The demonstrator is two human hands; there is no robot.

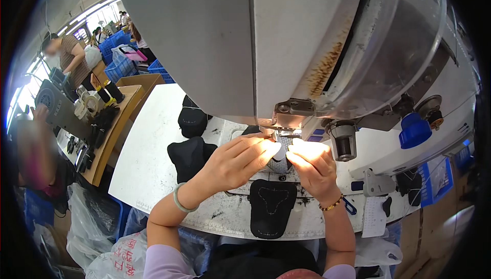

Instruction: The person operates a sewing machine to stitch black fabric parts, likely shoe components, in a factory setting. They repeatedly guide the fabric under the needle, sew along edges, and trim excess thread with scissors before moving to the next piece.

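Observation:
Beneath the lit needle area of a large grey sewing machine (204, 38), a small grey textured fabric piece (279, 165) lies between my hands. My left hand (240, 159) pinches it from the left, thumb and fingers together by the presser foot. From the right, my right hand (313, 165) grips its other side with bent fingers. Glare washes out both sets of fingertips. Just in front, a black shaped fabric piece (272, 208) with a stitched outline hangs toward the table's near edge. Two more black pieces, a lower one (188, 159) and a farther one (193, 119), lie left of my left hand.
The white worktable (146, 146) is strewn with dark lint. A blue-handled thread snipper (350, 206) and a paper sheet (375, 218) lie right of my wrist. A blue knob (415, 130) juts from the machine. At left, a person (38, 151) sits by another machine; plastic bags (92, 222) stand below.

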